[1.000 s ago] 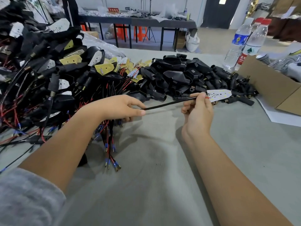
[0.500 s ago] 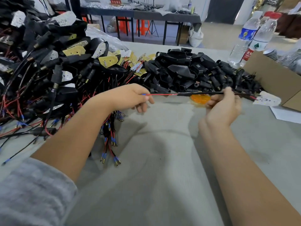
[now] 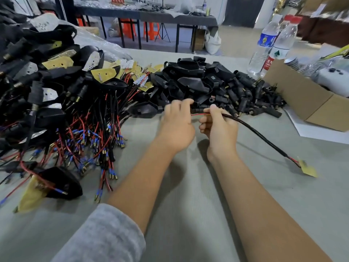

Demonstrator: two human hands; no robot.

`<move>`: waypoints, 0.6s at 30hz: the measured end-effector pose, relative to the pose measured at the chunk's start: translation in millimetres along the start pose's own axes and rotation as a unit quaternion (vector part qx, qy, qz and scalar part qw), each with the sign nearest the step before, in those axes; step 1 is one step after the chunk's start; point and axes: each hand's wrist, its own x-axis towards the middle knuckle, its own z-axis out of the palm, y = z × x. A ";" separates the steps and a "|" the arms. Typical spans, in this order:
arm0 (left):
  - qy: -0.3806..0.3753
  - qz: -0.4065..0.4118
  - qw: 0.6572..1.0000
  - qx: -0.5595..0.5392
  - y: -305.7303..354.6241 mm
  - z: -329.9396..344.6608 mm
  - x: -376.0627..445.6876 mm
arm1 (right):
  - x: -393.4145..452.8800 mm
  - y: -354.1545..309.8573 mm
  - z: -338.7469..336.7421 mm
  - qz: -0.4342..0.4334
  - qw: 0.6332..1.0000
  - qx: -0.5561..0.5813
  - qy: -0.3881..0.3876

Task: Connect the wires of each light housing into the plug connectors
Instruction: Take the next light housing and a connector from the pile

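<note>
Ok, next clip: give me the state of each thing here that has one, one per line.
Left hand: fingers curled on a black plug connector.
Right hand: pinching the black sleeved cable.
Sleeved cable: red wire end bared between the hands, not visibly inserted.
Small yellow board: on the cable's far end, lying flat on the table.
Water bottles: upright, capped.
Cardboard box: open.

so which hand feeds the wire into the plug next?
Probably the right hand: it pinches the black cable by its red wire end, aimed at the black plug part the left hand grips.
</note>
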 end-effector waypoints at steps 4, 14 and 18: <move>0.018 -0.069 0.996 0.058 -16.3 8.0 3.1 | 1.0 3.6 0.4 0.001 1.000 0.006 0.030; 0.061 -0.095 0.993 0.034 -22.7 10.3 -2.5 | -4.0 0.6 0.8 0.009 1.000 -0.004 0.000; 0.078 -0.121 0.989 -0.029 -24.4 7.2 -3.7 | -4.2 -2.0 -0.8 0.011 1.000 0.009 0.003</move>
